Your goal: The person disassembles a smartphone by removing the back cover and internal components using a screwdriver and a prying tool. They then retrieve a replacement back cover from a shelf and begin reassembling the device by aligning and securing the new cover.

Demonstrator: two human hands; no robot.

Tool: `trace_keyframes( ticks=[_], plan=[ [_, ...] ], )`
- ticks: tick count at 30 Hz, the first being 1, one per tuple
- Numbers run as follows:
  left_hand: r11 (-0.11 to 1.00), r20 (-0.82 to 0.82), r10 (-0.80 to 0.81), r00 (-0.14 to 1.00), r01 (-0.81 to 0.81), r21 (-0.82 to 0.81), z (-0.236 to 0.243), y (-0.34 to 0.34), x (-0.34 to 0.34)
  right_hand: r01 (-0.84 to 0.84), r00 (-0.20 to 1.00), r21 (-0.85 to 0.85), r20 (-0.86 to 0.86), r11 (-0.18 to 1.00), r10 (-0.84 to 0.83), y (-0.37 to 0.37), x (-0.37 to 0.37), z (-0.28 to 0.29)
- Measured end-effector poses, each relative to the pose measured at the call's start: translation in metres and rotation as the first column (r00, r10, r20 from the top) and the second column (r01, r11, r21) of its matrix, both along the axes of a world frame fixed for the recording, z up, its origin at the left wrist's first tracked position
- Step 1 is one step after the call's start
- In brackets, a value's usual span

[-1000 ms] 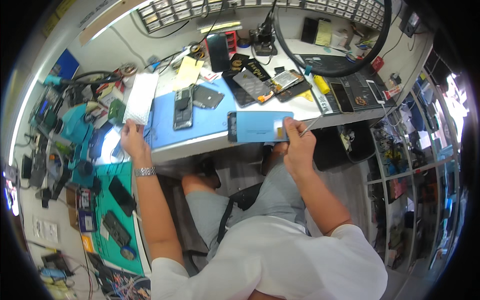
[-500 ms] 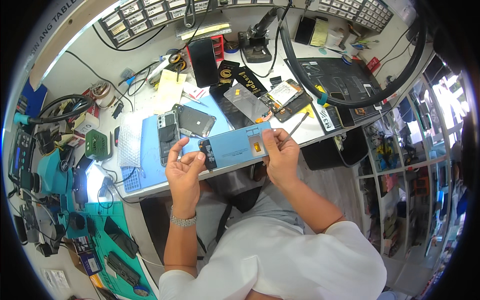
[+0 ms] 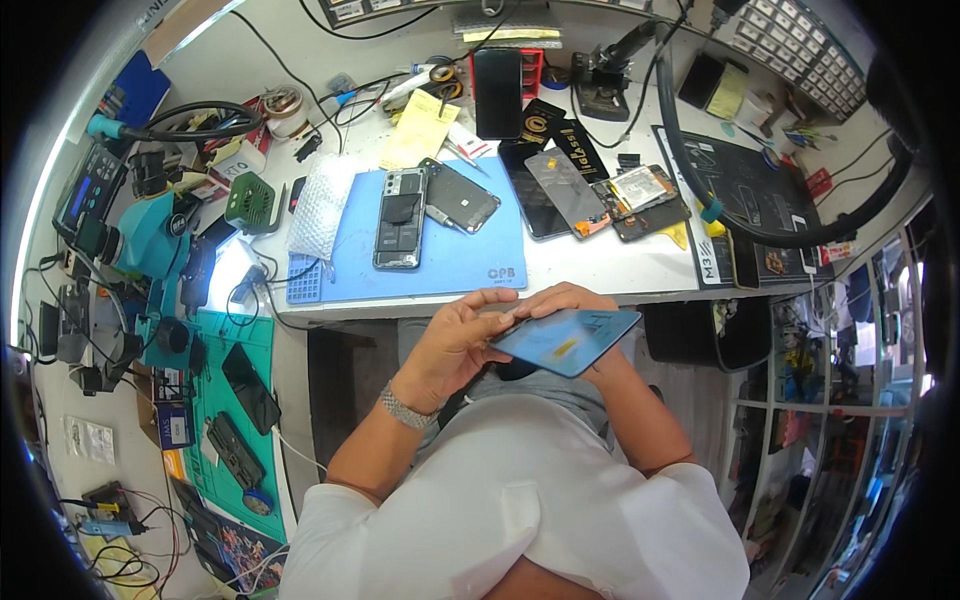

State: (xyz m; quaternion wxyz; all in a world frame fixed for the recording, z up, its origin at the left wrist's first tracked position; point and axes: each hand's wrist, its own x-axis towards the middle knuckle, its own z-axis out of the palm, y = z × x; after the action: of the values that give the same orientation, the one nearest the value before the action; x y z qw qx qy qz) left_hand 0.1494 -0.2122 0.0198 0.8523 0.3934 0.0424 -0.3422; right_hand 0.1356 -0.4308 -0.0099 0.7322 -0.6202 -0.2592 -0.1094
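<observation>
A thin phone screen panel [image 3: 570, 342] with a blue back is tilted in front of my torso, over the table's near edge. My left hand [image 3: 455, 345], with a metal watch on its wrist, pinches the panel's left edge between thumb and fingers. From behind and below, my right hand [image 3: 572, 300] holds the same panel, its fingers curled along the far edge and partly hidden. A blurred yellow patch shows on the blue side. Beyond my hands, an opened phone [image 3: 402, 220] and a dark phone housing [image 3: 460, 195] lie on the blue mat [image 3: 450, 275].
Phone parts [image 3: 640, 195] and a dark glass panel [image 3: 535, 190] are spread at the centre right. A black hose [image 3: 790, 238] arches over a black mat [image 3: 760, 175]. Bubble wrap [image 3: 322, 205] lies left. A black bin [image 3: 715, 335] stands below the right edge.
The panel has come down off the table toward my body and tilted. Both hands have drawn closer together. The view has shifted, so the bench appears farther right.
</observation>
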Motion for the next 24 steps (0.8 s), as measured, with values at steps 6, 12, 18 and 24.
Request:
trace_keyframes(
  ticks=[6,12,18,24],
  plan=[
    [0.151,0.842,-0.234,0.487,-0.837,0.526,0.001,0.03,0.058,0.229,0.951,0.185,-0.253,0.956,-0.179,0.024,0.005,-0.009],
    [-0.21,0.573,-0.463,0.677,-0.711,0.671,-0.012,0.047,0.107,0.407,0.875,-0.014,-0.282,0.913,-0.394,0.029,0.014,-0.014],
    [-0.143,0.602,-0.377,0.703,-0.687,0.712,-0.014,0.054,0.115,0.344,0.871,0.061,-0.393,0.937,-0.294,0.019,0.015,-0.027],
    [0.347,0.674,0.06,0.736,-0.648,0.678,0.003,0.071,0.107,0.352,0.864,0.025,-0.393,0.936,-0.315,0.022,0.023,-0.023]
  ],
)
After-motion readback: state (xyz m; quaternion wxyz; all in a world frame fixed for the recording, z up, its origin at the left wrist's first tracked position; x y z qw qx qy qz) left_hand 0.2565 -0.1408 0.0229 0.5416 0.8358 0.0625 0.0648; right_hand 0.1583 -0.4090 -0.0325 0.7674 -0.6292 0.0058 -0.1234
